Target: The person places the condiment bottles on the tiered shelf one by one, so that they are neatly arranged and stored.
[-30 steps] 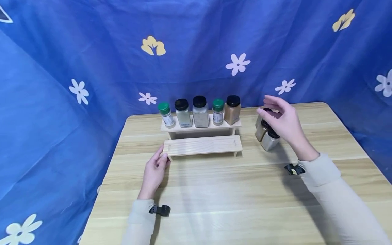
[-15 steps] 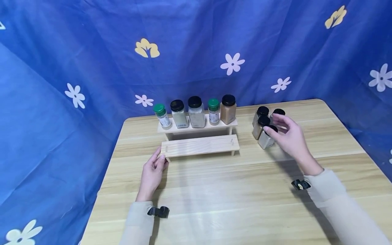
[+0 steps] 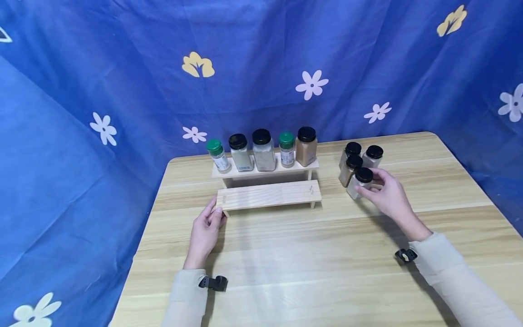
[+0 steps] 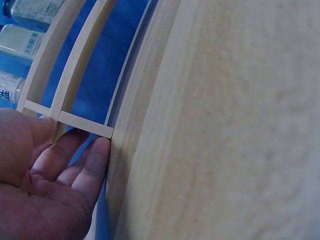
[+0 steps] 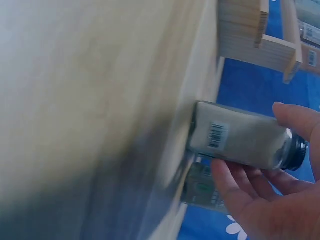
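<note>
Jars [image 3: 349, 172] crowd behind the pale jar [image 3: 357, 187]; right hand [image 3: 387, 194] pinches it, left hand [image 3: 205, 234] the rack [image 3: 268, 194].

The head view looked down across the surface [image 3: 278, 254]; close, tilted left and right wrist views shared the rack [image 3: 269, 194], upper left and upper right.

A cloth-screened spot here, blue flowered fabric [image 3: 253, 36] hanging behind the wood-grained table [image 3: 306, 272] and down both sides!
</note>
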Demonstrator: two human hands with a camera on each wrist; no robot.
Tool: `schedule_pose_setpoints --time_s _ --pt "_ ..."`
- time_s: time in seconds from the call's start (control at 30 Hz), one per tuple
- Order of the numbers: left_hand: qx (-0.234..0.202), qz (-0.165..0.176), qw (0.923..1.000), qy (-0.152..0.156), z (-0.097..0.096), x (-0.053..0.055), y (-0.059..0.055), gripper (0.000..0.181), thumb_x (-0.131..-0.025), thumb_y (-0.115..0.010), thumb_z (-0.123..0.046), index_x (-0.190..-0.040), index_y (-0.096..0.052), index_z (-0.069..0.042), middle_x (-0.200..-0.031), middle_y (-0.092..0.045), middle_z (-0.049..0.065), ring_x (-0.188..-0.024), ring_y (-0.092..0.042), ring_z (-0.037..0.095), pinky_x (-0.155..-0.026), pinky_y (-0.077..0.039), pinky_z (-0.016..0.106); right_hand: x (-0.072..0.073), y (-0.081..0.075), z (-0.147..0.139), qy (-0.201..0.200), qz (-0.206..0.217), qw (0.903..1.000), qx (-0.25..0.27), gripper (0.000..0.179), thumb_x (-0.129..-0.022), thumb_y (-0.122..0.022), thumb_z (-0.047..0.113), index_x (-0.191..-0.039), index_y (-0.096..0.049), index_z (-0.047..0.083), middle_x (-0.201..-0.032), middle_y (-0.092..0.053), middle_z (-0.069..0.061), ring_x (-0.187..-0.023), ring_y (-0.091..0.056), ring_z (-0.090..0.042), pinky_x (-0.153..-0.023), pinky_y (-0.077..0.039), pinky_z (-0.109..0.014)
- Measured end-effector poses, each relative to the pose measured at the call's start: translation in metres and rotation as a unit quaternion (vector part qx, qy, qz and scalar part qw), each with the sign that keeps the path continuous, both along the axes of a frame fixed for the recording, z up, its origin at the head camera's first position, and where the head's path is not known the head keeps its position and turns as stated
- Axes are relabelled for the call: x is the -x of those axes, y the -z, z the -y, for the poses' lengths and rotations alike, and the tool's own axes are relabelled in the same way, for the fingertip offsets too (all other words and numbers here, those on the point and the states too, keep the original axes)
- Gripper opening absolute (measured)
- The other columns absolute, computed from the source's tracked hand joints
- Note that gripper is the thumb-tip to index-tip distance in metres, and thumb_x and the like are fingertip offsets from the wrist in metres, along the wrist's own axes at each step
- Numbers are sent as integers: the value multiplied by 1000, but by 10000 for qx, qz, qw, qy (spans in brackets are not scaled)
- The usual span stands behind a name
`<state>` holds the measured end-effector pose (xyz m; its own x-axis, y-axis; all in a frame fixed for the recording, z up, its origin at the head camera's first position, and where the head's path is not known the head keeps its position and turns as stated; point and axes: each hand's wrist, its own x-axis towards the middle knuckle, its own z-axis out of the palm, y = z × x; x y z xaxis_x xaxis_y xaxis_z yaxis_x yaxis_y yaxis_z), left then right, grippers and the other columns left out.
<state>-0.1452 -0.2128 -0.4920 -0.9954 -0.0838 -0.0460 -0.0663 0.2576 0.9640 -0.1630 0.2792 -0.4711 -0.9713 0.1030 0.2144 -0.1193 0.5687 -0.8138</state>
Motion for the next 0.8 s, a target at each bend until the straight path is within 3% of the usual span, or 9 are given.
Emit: schedule_pose_setpoints --time_s 0.13,0.2,0.33,0.47,0.6,0.8 --pt "-24 9 10000 -3 0 -1 0 51 -113 -49 -24 -163 -40 -16 -153 -55 23 -136 -61 33 -106 -58 23 -3 5 -1 -85 -36 9999 -43 53 -92 -83 18 -133 -61 -7 -119 -72 -30 -103 -73 -29 -80 -56 1" --pt "-21 16 10000 -21 0 -2 1 51 -113 -49 -24 -163 -40 -16 -154 -54 23 -136 -61 33 -106 -58 24 -4 6 0 -120 -114 9998 -73 52 -93 -82 18 -133 -62 -7 -118 -72 -30 -105 -72 -35 -80 -56 1" --pt "-36 36 10000 -26 0 -2 1 51 -113 -49 -25 -162 -40 -16 -154 -54 23 -136 -61 33 -105 -58 23 -5 6 3 -236 -318 9992 -30 47 -94 -81 14 -133 -63 -6 -118 -73 -29 -100 -71 -10 -84 -58 -2" --pt "-74 36 10000 -23 0 -1 1 51 -113 -49 -24 -162 -40 -15 -154 -53 23 -137 -60 32 -106 -57 23 -7 7 8 -482 -509 9973 207 45 -94 -79 5 -134 -63 -7 -119 -71 -30 -100 -60 13 -90 -59 -7" --pt "-50 10 10000 -12 0 0 0 51 -113 -49 -24 -162 -40 -15 -155 -53 23 -138 -60 31 -107 -57 24 -12 1 20 -659 -618 9949 451 50 -92 -79 1 -138 -60 -8 -121 -71 -30 -102 -60 15 -93 -59 -9" --pt "17 11 10000 0 -1 0 -2 51 -113 -49 -24 -162 -41 -16 -155 -54 22 -138 -59 30 -107 -58 26 -16 -22 45 -890 -675 9922 550 51 -91 -81 4 -138 -62 -3 -117 -74 -24 -97 -66 9 -93 -62 -14"
